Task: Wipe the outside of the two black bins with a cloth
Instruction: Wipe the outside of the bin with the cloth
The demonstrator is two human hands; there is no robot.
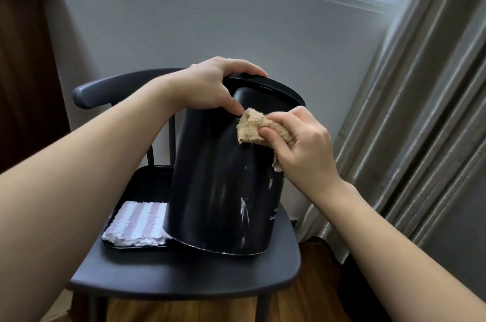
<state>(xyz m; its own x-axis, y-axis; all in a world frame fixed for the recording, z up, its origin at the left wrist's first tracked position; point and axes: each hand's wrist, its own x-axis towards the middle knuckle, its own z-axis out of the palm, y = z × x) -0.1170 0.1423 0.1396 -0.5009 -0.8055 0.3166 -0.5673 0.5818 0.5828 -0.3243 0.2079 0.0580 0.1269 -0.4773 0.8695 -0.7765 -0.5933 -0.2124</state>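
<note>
Left hand (pixel 210 87) steadies bin (pixel 223 177); right hand (pixel 302 137) presses cloth (pixel 252 127).

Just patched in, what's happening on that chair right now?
A person is wiping a black bin that stands tilted on a dark chair. The left hand grips the bin's top rim to steady it, while the right hand presses a tan cloth against the upper side wall. White smears still show lower on the bin. A striped folded cloth lies in a black tray beside it. Only one bin is visible.
</note>
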